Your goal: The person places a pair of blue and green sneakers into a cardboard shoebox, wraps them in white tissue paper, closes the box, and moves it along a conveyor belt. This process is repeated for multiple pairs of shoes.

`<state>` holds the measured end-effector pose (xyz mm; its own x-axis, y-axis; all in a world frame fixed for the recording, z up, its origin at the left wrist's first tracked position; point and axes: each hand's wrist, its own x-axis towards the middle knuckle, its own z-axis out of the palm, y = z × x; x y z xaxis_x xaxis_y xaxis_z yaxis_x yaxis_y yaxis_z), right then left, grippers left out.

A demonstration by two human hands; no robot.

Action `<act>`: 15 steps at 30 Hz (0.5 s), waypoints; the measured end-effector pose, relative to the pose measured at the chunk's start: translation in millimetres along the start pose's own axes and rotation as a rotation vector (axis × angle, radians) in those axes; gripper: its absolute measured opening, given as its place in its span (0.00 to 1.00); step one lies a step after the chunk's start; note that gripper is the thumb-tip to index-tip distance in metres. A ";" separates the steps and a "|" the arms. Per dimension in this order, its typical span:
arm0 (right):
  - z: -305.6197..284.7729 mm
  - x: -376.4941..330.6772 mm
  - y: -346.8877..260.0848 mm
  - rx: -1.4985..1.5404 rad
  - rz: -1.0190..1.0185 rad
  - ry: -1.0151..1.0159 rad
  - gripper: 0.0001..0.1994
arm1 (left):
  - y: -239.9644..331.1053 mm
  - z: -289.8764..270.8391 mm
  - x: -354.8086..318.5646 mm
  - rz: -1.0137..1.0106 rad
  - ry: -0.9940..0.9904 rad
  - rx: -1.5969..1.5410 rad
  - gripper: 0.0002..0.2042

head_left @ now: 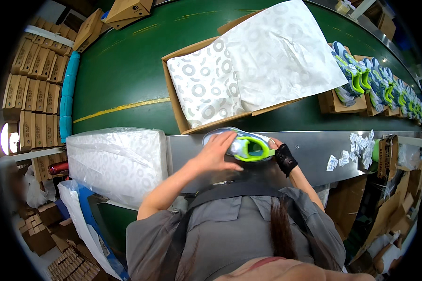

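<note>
A grey-and-white sneaker (253,149) with a lime-green collar lies sideways before me at the metal edge, toe to the left. My left hand (218,152) is bare and lies across its front and tongue, fingers over the upper and thumb held away from it. Around the heel, my right hand (284,158), in a black fingerless glove, grips the sneaker; some of its fingers are hidden behind it. Just beyond stands an open cardboard box (215,125). Patterned white tissue paper (201,86) lines the box and spreads over its right side.
A plastic-wrapped stack of tissue paper (117,159) sits at the left. Small white sachets (361,146) lie on the metal ledge (309,145) to the right. Several similar sneakers (356,77) rest on boxes along the green belt (122,84). Stacked shoe boxes (37,96) fill the far left.
</note>
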<state>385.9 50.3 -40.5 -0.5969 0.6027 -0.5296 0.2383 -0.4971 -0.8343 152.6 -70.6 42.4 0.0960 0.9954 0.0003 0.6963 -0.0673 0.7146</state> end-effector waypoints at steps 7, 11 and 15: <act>30.6 -12.5 -92.5 0.040 -0.203 -0.363 0.23 | -2.6 -45.7 5.8 -0.472 0.304 -0.788 0.24; 31.3 6.3 -92.9 -0.079 -0.145 -0.109 0.23 | -25.4 -70.0 62.7 -0.366 0.714 -1.243 0.25; 17.1 35.0 -81.5 -0.049 -0.156 0.095 0.24 | -84.1 -56.2 127.1 -0.666 0.636 -1.292 0.31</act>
<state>332.5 101.2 11.6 -0.5549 0.7275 -0.4035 0.1870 -0.3636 -0.9126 66.3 65.4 21.6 -0.4983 0.7092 -0.4988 -0.5892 0.1451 0.7949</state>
